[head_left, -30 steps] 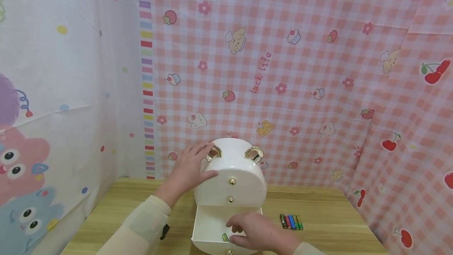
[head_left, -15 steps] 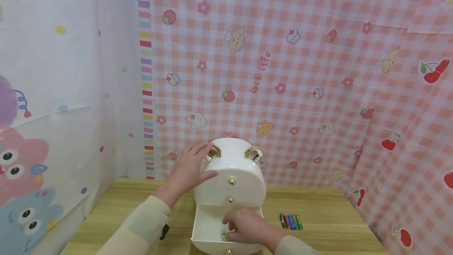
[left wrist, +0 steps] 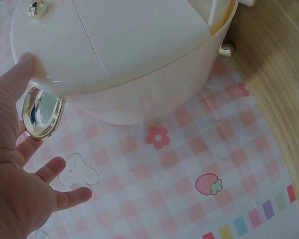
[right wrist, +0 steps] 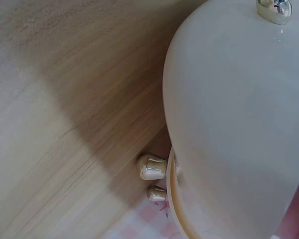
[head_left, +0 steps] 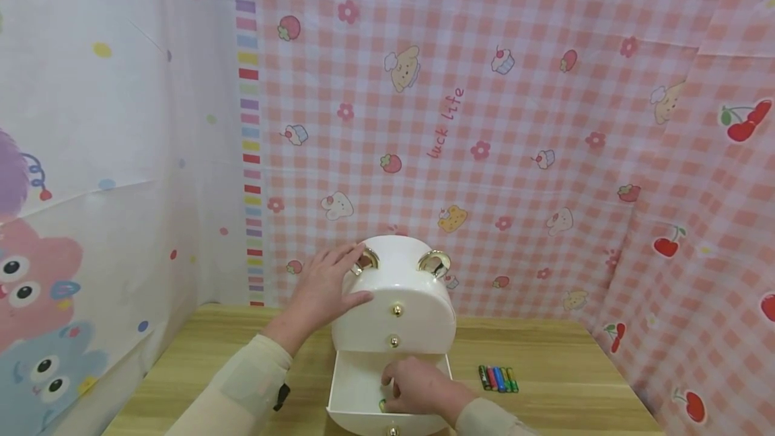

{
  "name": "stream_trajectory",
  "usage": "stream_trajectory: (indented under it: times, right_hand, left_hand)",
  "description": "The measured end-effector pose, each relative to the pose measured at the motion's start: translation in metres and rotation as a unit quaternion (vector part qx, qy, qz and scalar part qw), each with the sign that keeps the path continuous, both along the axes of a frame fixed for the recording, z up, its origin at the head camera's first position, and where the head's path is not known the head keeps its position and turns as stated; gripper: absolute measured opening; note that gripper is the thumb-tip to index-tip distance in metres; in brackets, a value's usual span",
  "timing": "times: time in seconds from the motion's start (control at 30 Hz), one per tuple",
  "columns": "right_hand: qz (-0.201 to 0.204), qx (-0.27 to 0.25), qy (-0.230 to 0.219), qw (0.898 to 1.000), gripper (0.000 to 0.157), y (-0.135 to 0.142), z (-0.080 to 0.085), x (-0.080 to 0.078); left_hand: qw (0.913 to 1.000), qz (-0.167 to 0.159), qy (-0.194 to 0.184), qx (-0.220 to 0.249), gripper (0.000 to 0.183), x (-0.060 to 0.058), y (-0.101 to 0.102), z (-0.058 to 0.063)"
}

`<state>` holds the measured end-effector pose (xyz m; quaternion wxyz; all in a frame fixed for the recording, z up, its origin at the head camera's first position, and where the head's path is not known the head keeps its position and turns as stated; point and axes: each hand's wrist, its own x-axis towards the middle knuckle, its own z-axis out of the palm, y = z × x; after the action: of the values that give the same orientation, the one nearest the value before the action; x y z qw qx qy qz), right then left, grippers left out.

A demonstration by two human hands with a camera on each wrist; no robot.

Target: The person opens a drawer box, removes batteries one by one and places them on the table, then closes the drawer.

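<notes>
A white rounded storage box (head_left: 393,325) with gold ring-shaped ears (head_left: 434,264) and gold knobs stands on the table. Its bottom drawer (head_left: 354,382) is pulled out toward me. My left hand (head_left: 319,288) rests at the box's upper left; in the left wrist view its thumb (left wrist: 21,74) touches the front edge, other fingers spread behind the ear. Inside the drawer is my right hand (head_left: 419,385), index finger bent, thumb low beside a small yellow-green battery (head_left: 383,406). I cannot tell whether it pinches this battery. The right wrist view mostly shows the drawer front (right wrist: 239,109).
Right of the box, several coloured batteries (head_left: 499,379) lie side by side on the wooden table (head_left: 545,355). A pink checked cloth (head_left: 484,187) hangs behind, and a white printed cloth (head_left: 121,153) on the left. Small gold feet (right wrist: 152,167) show under the box.
My right hand has shifted left and slightly up within the drawer, and less of the yellow-green battery shows. The left hand and the box stay where they were.
</notes>
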<state>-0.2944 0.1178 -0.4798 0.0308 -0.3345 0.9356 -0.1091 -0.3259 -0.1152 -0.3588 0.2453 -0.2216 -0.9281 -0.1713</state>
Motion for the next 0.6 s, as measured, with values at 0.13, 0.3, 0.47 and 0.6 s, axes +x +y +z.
stream_trajectory:
  times: [0.13, 0.3, 0.47, 0.6]
  right_hand:
    - [0.019, 0.003, 0.007, 1.0, 0.025, -0.004, -0.002, -0.001]
    - [0.037, 0.004, 0.016, 0.999, 0.02, -0.009, -0.003, -0.002]
    - [0.038, 0.009, 0.027, 0.999, 0.019, -0.013, -0.004, -0.001]
    - [0.035, 0.007, 0.021, 0.999, 0.018, -0.014, -0.003, -0.001]
  left_hand:
    - [1.0, -0.001, 0.005, -0.001, 0.091, -0.001, 0.0, -0.001]
    - [1.0, 0.0, 0.008, -0.002, 0.091, -0.001, 0.0, -0.001]
    - [1.0, 0.001, 0.006, -0.003, 0.09, -0.001, 0.001, 0.0]
    - [1.0, -0.003, 0.007, -0.003, 0.09, -0.001, 0.001, 0.0]
